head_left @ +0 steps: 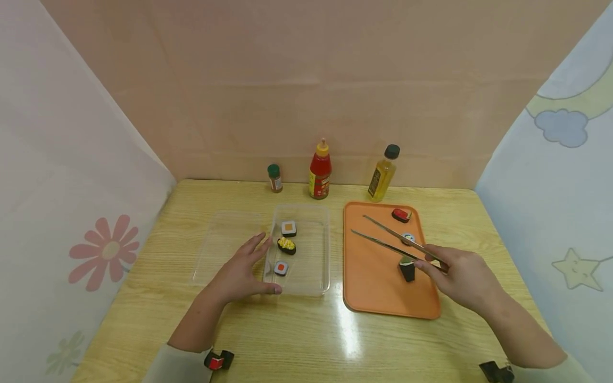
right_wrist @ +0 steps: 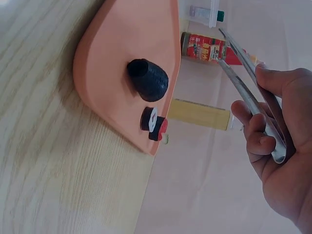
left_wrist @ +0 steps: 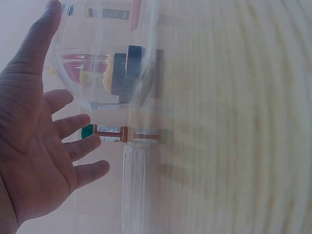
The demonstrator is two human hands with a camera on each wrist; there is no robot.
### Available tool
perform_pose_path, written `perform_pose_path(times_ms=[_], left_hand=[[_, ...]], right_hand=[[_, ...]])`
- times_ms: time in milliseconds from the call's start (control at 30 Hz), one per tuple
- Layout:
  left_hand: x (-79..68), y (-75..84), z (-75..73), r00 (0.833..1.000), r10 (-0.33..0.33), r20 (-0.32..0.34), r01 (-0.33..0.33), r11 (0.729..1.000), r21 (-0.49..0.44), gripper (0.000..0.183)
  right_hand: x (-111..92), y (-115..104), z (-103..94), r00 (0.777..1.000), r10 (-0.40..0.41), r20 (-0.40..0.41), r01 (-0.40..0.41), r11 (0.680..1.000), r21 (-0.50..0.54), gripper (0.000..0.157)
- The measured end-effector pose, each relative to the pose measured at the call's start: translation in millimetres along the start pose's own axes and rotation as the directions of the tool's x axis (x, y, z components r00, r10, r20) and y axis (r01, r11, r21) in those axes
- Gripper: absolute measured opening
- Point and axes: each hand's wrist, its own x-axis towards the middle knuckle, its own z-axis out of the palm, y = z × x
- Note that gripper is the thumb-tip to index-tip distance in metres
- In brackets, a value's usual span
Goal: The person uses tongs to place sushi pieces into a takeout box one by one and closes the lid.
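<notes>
Tongs held above the orange tray, left hand spread beside the clear container

At right of centre in the head view, the right hand (head_left: 466, 276) grasps metal tongs (right_wrist: 247, 97), fingers and thumb wrapped round their closed end. The tongs' tips stand apart, pointing up and left above the orange tray (head_left: 369, 282). On that tray lie a red-topped sushi piece (head_left: 400, 215) near the upper right corner, a round sushi piece (head_left: 407, 239) partly hidden by the tongs, and a dark cone-shaped roll (head_left: 407, 271) below it.

Left of centre, the left hand (head_left: 241, 276) has its fingers spread and released at the left side of the clear container (head_left: 311, 255); whether they touch it I cannot tell. Three sushi pieces sit along the container's left half, the middle one yellow-topped (head_left: 287, 246). A shallow clear plastic piece (head_left: 227, 244) lies farther left, partly behind the left hand.

Along the back of the table (head_left: 287, 340), at upper centre, stand a green-capped jar (head_left: 275, 180), a red sauce bottle (head_left: 320, 175) and a dark-capped bottle (head_left: 381, 176) of yellow liquid.
</notes>
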Motion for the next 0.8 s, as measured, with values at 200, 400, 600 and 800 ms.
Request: perform_pose_path(times_ms=[200, 400, 600, 800], left_hand=[[0.2, -0.3, 0.6, 1.000, -0.003, -0.003, 0.003, 1.000, 0.001, 0.128], [-0.2, -0.5, 0.4, 1.000, -0.006, -0.003, 0.006, 1.000, 0.001, 0.129], [-0.5, -0.5, 0.2, 1.000, -0.005, 0.000, 0.005, 1.000, -0.001, 0.130], [0.1, -1.0, 0.2, 1.000, -0.005, 0.000, 0.005, 1.000, 0.010, 0.131]], right_hand=[[-4, 10, -2.7, 1.000, 0.012, -0.019, -0.012, 1.000, -0.017, 0.039], [-6, 22, -4.1, 0.999, 0.014, -0.040, -0.016, 0.999, -0.038, 0.038], [-9, 34, -4.4, 0.997, 0.080, 0.000, -0.079, 0.995, -0.063, 0.038], [-13, 50, -4.7, 0.990, 0.141, 0.022, -0.139, 0.986, -0.087, 0.038]])
